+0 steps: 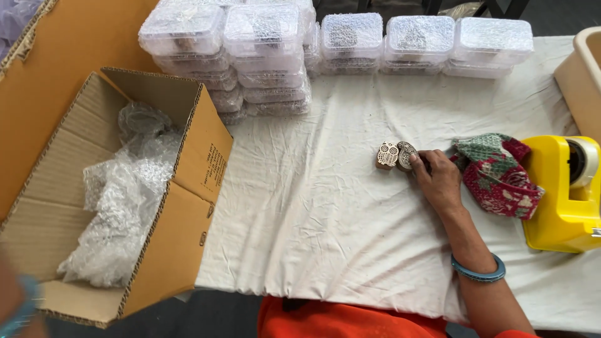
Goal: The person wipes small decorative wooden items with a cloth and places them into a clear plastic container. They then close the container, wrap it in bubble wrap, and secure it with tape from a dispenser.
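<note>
Two carved wooden blocks (396, 155) stood side by side on the white cloth (325, 206); right hand (440, 178) fingers gripped the right-hand block. Left hand (15, 307) blurred at frame edge, finger state indeterminable. Nearby: one patterned rag (498, 175), one yellow tape dispenser (563, 194), one open carton (125, 194).

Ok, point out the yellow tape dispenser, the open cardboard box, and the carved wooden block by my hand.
yellow tape dispenser (557, 200), head view, side of body.
open cardboard box (188, 206), head view, outer right wall.
carved wooden block (387, 154), head view, patterned face.
</note>
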